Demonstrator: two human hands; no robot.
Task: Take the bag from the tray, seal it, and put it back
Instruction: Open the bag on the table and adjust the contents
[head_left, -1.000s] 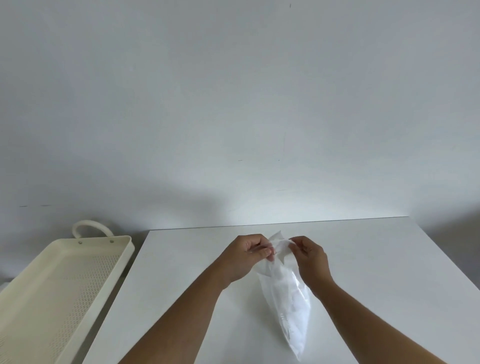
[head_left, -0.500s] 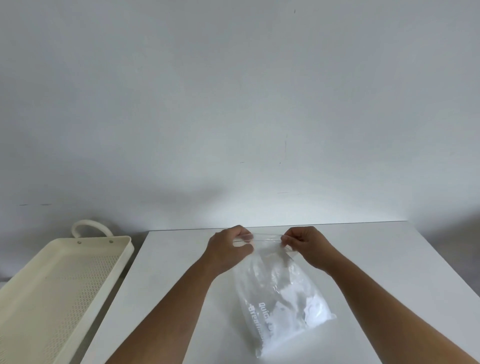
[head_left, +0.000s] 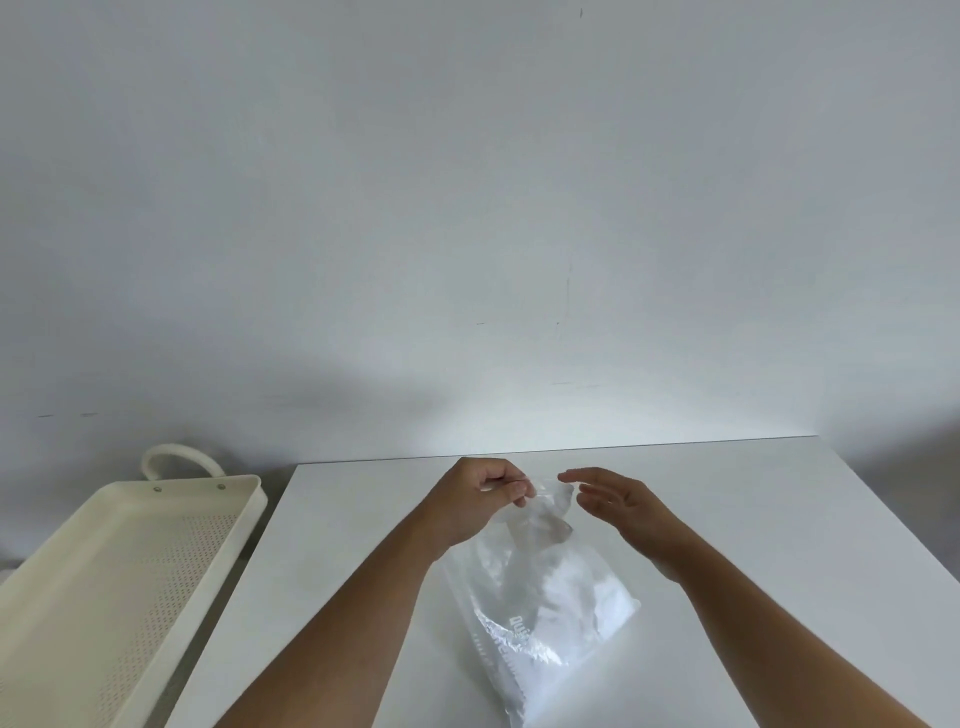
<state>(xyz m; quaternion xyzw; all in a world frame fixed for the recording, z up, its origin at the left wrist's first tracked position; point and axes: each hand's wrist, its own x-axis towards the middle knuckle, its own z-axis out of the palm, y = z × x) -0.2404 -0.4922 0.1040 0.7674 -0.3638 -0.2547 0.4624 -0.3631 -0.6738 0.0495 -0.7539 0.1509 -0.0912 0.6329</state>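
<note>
A clear plastic bag (head_left: 545, 603) with white contents and white print rests on the white table (head_left: 779, 519), its top edge raised toward the wall. My left hand (head_left: 480, 499) pinches the bag's top left corner between thumb and fingers. My right hand (head_left: 618, 506) hovers just right of the bag's crumpled top with its fingers spread, holding nothing. The cream tray (head_left: 104, 571) with a perforated floor stands to the left of the table, with nothing in it.
The tray has a loop handle (head_left: 176, 460) at its far end. A plain grey wall rises right behind the table's far edge. A narrow gap separates the tray from the table's left edge.
My right hand has let go of the bag's top and opened. The top edge, stretched flat between both hands half a second ago, now sags and crumples. My left hand keeps its pinch.
</note>
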